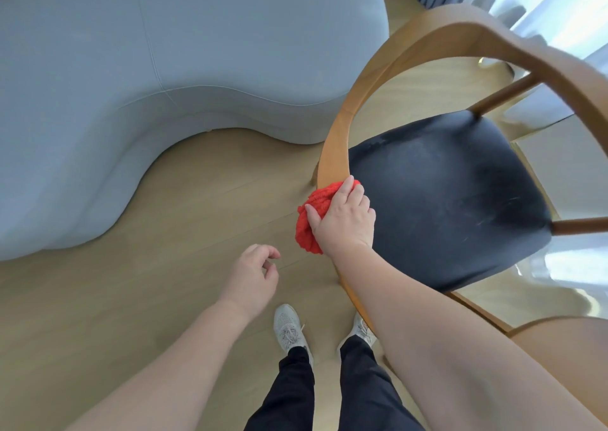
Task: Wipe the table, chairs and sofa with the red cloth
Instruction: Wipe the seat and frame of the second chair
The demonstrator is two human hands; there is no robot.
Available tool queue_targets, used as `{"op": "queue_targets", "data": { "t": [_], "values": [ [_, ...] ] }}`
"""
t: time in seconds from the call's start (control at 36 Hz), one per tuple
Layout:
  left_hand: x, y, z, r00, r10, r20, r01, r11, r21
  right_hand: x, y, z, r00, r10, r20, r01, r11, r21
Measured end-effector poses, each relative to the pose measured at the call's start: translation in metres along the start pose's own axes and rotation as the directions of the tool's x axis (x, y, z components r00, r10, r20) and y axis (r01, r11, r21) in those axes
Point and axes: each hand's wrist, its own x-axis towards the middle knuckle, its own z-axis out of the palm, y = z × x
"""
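1. Your right hand [343, 220] grips the bright red knitted cloth [311, 213]. Your fingers curl over its top and your thumb lies along its left side.
2. The cloth is bunched into a chunky, looped wad. Most of it bulges out to the left of and below your thumb. Its far end is pressed against the lower end of the curved back rail [335, 141], just beyond your fingertips.
3. Your left hand [253, 279] hangs free, lower and to the left of the right one. Its fingers are loosely curled and it holds nothing.
4. The rail belongs to a honey-coloured wooden chair [493, 32]. The rail is smooth and flat-faced, and it sweeps up and away from your right hand in a wide arc.
5. Directly right of your right hand lies the chair's black padded seat [444, 200], matt, with rounded corners and faint pale smears and scuffs.
6. Beyond and to the left of both hands stands a pale grey-blue upholstered sofa [131, 68]. Its outline is soft and wavy, and thin seams cross the fabric.
7. Under both hands runs a light wooden plank floor [197, 200]. Just below your left hand are your pale grey lace-up trainers [288, 327] and black trousers [292, 391].
8. Far beyond your right hand, past the chair, bright daylight washes out the pale drapes, which are too blurred to make out.
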Motion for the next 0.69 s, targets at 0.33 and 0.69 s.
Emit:
{"op": "queue_targets", "data": {
  "t": [0.33,0.69],
  "values": [
    [0.022,-0.019,-0.011,0.999,0.008,-0.033,-0.009,0.999,-0.032,0.035,-0.022,-0.009,0.997,0.068,-0.028,-0.068,0.998,0.007],
    [0.037,-0.011,-0.021,0.994,-0.086,-0.06,0.085,0.996,-0.029,0.093,-0.046,-0.015,0.987,0.146,-0.067,-0.143,0.989,0.043]
  ]
}}
